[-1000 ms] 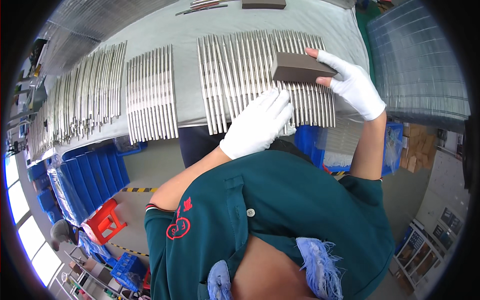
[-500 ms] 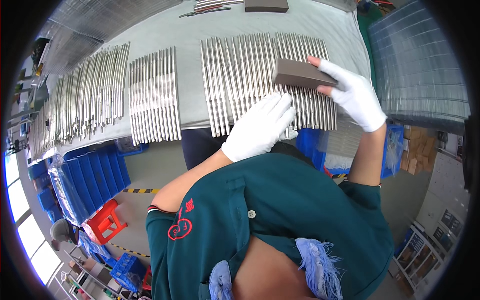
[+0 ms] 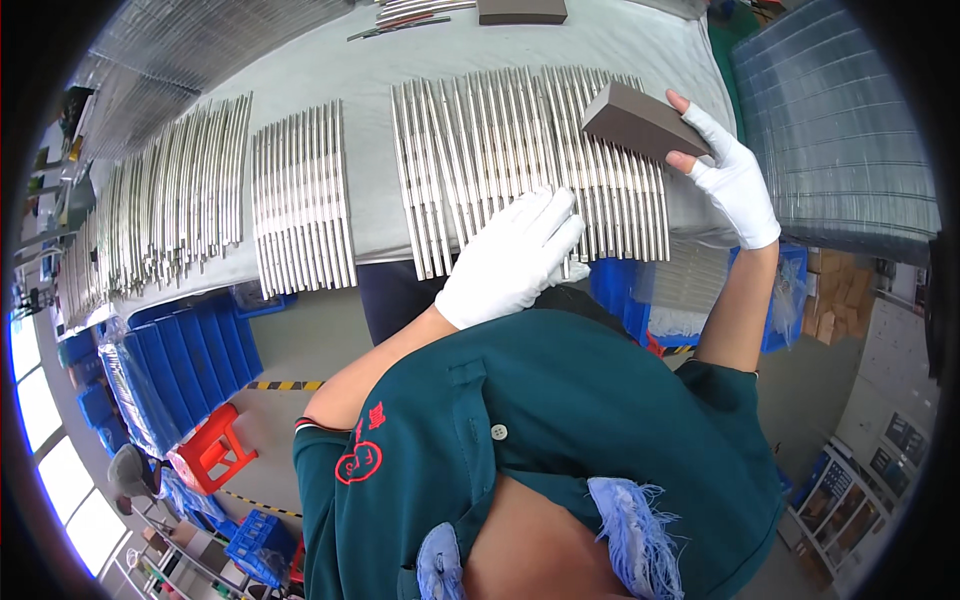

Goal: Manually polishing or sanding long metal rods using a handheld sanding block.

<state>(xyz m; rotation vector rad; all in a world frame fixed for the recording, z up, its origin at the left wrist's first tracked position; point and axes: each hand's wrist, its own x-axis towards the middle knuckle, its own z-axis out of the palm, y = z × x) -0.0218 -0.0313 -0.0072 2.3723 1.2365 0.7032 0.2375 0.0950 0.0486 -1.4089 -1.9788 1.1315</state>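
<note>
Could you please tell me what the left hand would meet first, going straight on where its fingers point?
The left hand would most likely meet the metal rods just ahead, then the brown block in the right hand, though depth is unclear.

Pale cloth-covered table [image 3: 369, 150] beneath metal rods [image 3: 300, 175] and a brown block [image 3: 522, 11].

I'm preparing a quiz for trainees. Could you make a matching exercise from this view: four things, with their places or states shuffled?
Things:
1. Left grip
2. Right grip
3. Stool
4. Far block

Places or states:
A. Red, off to the person's left
B. Gloved, around one end of a brown block
C. Lying near the far edge of the table
D. Gloved, at the near ends of the metal rods

Pairs: 1-D, 2-B, 3-A, 4-C
</note>
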